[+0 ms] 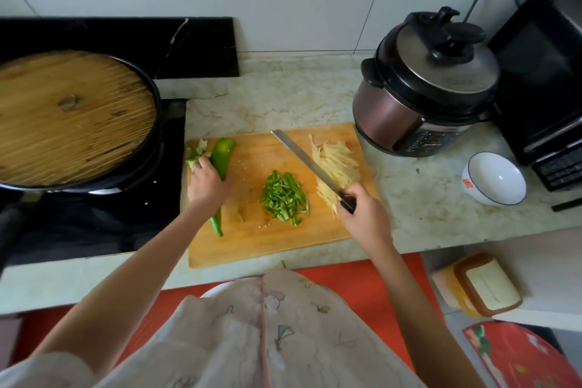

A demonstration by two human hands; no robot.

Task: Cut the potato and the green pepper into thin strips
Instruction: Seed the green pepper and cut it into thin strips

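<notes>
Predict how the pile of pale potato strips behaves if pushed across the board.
The pile of pale potato strips is loose and thin, so it likely spreads rather than slides whole. Single strips look slender, probably floppy when lifted.

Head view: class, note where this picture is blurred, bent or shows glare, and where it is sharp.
Head view: the wooden lid at left is smeared by blur, the cutting board mid-frame is sharper, the counter edge bows from wide-angle distortion, the pressure cooker carries a soft sheen, and shadows are faint.

Soft, even daylight with faint shadows; wide-angle bending warps the edges, and the round woven bamboo lid (72, 116) looks motion-blurred.
</notes>
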